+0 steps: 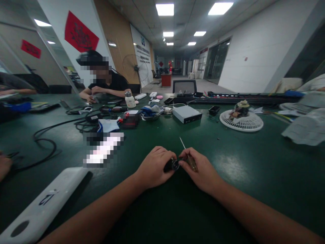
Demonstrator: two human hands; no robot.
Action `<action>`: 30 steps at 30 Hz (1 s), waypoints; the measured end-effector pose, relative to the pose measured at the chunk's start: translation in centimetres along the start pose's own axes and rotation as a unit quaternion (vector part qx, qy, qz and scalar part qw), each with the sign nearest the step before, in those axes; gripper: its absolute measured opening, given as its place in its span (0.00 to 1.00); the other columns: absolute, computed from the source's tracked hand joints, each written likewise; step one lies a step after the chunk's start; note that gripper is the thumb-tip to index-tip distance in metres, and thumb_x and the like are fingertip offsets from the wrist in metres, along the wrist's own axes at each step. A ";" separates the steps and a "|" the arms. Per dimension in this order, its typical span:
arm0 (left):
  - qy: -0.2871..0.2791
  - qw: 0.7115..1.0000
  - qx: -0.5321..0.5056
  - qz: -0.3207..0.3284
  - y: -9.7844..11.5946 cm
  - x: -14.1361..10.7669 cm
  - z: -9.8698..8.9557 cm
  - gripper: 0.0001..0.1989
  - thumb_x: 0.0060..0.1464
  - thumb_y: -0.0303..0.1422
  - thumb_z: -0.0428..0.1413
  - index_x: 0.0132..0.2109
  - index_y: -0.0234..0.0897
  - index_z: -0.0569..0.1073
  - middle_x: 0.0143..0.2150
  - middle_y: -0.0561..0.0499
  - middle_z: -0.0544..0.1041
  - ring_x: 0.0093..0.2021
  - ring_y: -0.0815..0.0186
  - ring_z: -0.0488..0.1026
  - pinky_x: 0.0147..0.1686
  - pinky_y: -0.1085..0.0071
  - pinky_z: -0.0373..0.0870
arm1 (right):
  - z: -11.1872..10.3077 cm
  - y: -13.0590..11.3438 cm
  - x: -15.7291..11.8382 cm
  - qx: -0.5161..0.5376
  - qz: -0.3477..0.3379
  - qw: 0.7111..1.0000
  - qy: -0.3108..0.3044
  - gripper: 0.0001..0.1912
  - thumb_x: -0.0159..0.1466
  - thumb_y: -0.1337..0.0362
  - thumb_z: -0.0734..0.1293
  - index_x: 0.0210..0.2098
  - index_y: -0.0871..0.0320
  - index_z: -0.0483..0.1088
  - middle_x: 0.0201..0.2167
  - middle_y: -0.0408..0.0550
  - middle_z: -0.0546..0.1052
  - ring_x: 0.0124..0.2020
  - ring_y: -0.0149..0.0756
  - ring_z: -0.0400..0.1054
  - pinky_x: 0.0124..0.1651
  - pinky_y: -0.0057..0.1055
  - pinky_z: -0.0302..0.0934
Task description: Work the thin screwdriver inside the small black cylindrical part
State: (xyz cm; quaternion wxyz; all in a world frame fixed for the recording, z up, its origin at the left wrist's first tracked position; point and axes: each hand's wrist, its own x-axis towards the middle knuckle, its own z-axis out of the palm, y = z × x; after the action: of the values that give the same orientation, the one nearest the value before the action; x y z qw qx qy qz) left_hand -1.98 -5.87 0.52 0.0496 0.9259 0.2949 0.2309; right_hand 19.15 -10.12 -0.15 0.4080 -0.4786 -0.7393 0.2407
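My left hand (154, 167) is wrapped round a small black cylindrical part (175, 164) with a round, ringed end facing right. Its exact kind is hard to make out, and most of it is hidden by my fingers. My right hand (201, 171) is closed on a screwdriver (192, 163) with an amber handle. The screwdriver's thin metal shaft points away from me, up and to the left, touching nothing. The right thumb and fingertips meet at the end of the black part. Both hands are low over the green table (157, 217).
A long white device (48, 206) lies at the left, beyond it a blurred bright rectangle (105, 149). Farther back are black cables (53, 142), a boxy metal drive (187, 114), a flask (130, 100) and a white fan grille (241, 124). Another person (104, 81) sits across the table.
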 end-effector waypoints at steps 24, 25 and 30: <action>0.052 0.995 0.035 -0.081 -0.8 -0.1 0.0 0.11 0.53 0.35 0.64 0.36 0.39 0.67 0.34 0.52 0.74 0.38 0.59 0.70 0.44 0.60 0.63 | -0.6 -1.4 -1.0 0.104 -0.115 0.982 -0.109 0.11 0.71 0.68 0.63 0.42 0.56 0.78 0.40 0.48 0.75 0.41 0.35 0.71 0.45 0.33 0.64; 0.052 0.995 0.034 -0.081 -0.8 -0.1 0.0 0.12 0.53 0.35 0.64 0.36 0.39 0.68 0.34 0.52 0.74 0.39 0.59 0.70 0.44 0.59 0.63 | -0.6 -1.4 -1.0 0.094 -0.116 0.983 -0.104 0.11 0.71 0.68 0.62 0.41 0.56 0.78 0.38 0.48 0.75 0.40 0.35 0.71 0.44 0.33 0.64; 0.040 0.996 0.021 -0.073 -0.8 -0.1 -0.1 0.11 0.51 0.35 0.65 0.38 0.39 0.71 0.36 0.52 0.76 0.41 0.59 0.72 0.46 0.59 0.63 | -0.8 -1.1 -1.0 0.073 -0.114 0.990 -0.041 0.12 0.71 0.68 0.61 0.38 0.58 0.77 0.35 0.47 0.74 0.36 0.34 0.70 0.39 0.32 0.62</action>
State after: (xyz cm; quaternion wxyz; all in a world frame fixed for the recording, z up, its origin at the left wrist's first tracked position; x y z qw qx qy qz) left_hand -2.55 -5.29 0.42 0.0351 0.8925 0.3686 0.2576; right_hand 19.50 -11.55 0.77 0.4358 -0.3497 -0.7856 0.2659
